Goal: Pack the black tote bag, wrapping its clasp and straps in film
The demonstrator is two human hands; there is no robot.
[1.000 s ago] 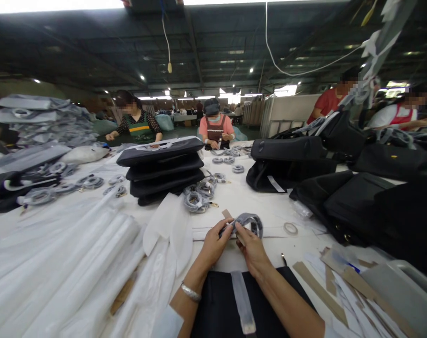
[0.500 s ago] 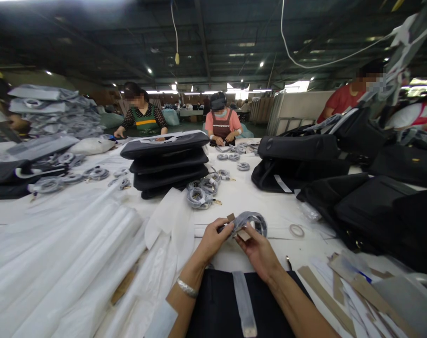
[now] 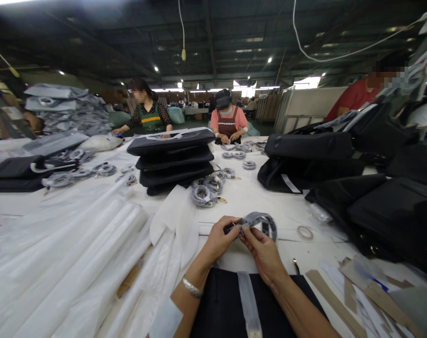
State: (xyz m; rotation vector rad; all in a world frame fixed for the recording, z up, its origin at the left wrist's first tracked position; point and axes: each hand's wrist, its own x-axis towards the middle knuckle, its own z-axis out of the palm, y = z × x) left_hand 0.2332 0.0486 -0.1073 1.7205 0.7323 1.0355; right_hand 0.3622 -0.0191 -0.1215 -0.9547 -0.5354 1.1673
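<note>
Between my hands is a coiled strap (image 3: 269, 224) wrapped in clear plastic, raised over the white table. My left hand (image 3: 222, 237) grips the coil's left side, fingers closed. My right hand (image 3: 262, 251) pinches the wrap at the middle of the coil, close to my left fingertips. What lies under the fingertips is hidden. Below my forearms lies a black bag (image 3: 225, 305) with a pale translucent strip (image 3: 248, 300) over it. Similar wrapped strap coils (image 3: 208, 190) lie farther off, beside a stack of black bags (image 3: 174, 159).
White plastic sheeting (image 3: 93, 253) spreads across the left. Black bags (image 3: 385, 206) crowd the right side, with cardboard strips (image 3: 335, 300) in front of them. A tape roll (image 3: 305, 233) lies right of my hands. Co-workers (image 3: 229, 119) stand across the table.
The brown card piece seen at my fingers no longer shows. My fingertips have come closer together on the coil. The whole view has shifted slightly.
</note>
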